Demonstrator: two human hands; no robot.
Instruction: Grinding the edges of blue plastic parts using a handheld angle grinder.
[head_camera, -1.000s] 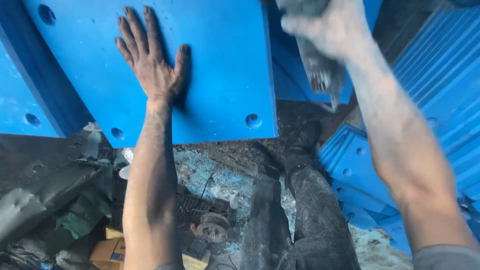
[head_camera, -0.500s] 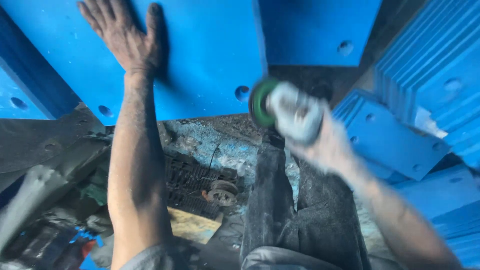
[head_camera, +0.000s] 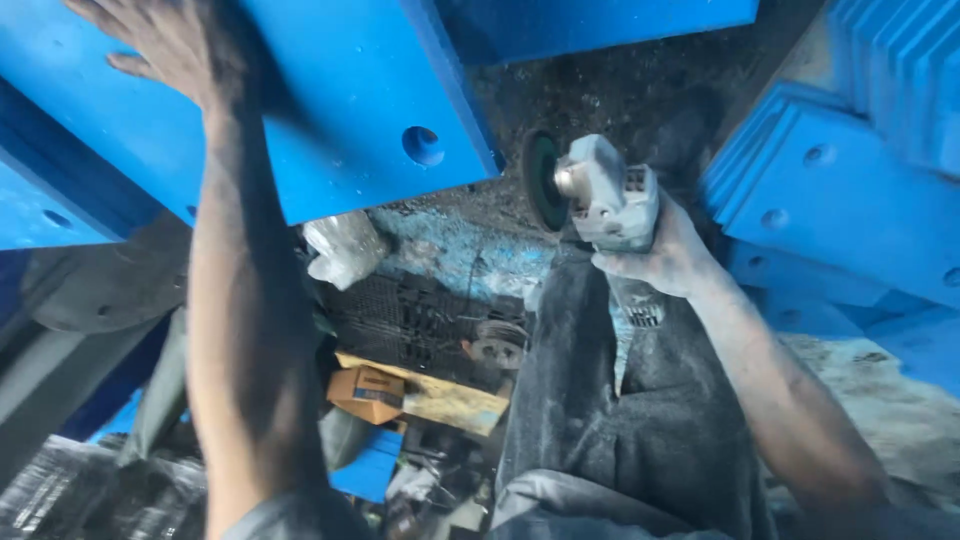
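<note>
One small orange-brown cardboard box (head_camera: 366, 392) lies on the cluttered floor. It rests against a yellowish plank (head_camera: 440, 398).

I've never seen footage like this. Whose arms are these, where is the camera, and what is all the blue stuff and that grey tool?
There is no machine here: a person wears a camera on the head, so you look down along their own two arms. The left hand lies flat on a big blue plate with round holes near its edge. The right hand grips a grey angle grinder, its dark green disc close to the plate's corner; whether it touches, I cannot tell. More blue plates are stacked at the right. Below are the person's dusty grey trouser legs, and on the floor lie a black grid, a wooden board, a small cardboard box and a crumpled plastic bag.
</note>
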